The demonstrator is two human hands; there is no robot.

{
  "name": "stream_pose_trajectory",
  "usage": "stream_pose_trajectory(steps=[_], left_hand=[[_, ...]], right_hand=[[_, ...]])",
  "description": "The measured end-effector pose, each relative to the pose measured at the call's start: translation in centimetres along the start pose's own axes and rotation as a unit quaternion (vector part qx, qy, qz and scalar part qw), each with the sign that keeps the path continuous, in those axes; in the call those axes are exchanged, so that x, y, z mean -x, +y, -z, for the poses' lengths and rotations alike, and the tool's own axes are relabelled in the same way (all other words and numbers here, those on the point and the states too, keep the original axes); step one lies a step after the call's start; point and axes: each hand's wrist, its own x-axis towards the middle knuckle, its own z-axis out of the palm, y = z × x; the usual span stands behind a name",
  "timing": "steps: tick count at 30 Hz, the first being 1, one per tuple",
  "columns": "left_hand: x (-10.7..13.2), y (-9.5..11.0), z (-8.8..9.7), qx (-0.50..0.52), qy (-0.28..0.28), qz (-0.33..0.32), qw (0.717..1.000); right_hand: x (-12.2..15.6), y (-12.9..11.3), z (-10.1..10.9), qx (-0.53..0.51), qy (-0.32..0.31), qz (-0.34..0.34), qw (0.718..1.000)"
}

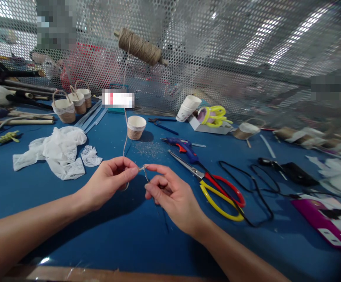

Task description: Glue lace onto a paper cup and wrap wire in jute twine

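My left hand (111,181) and my right hand (170,192) meet over the blue table (105,235), both pinched on a thin strand of jute twine (125,129). The twine runs up from my fingers to a spool (139,47) fixed on the mesh wall. A short bit of twine or wire crosses between my fingertips. A small paper cup wrapped in twine (136,127) stands just behind my hands.
Red and yellow scissors (217,188) and a blue glue gun (184,147) lie to the right, with black cable (255,184). White lace fabric (55,150) lies left. Small finished baskets (70,103) and stacked cups (188,107) stand at the back.
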Motion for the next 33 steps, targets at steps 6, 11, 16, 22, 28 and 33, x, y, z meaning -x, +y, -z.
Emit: stream_pose_trajectory(steps=[6, 11, 16, 22, 28, 33], left_hand=[[0.07, -0.02, -0.02, -0.005, -0.004, -0.004, 1.000], [0.12, 0.16, -0.14, 0.007, -0.008, 0.002, 1.000], [0.07, 0.24, -0.40, 0.009, -0.001, 0.005, 1.000], [0.10, 0.25, -0.53, 0.003, -0.005, -0.002, 1.000], [0.29, 0.03, -0.44, -0.019, -0.012, 0.024, 0.999], [0.24, -0.04, -0.46, -0.022, -0.011, 0.019, 1.000]], right_hand=[[0.07, 0.05, 0.05, 0.009, -0.001, 0.000, 1.000], [0.10, 0.13, -0.08, 0.012, -0.005, 0.001, 1.000], [0.16, 0.32, -0.26, 0.020, -0.013, 0.002, 1.000], [0.19, 0.30, -0.28, 0.017, -0.019, 0.007, 1.000], [0.20, 0.31, -0.33, 0.024, -0.020, 0.012, 0.999], [0.19, 0.60, -0.38, 0.025, -0.024, 0.023, 0.999]])
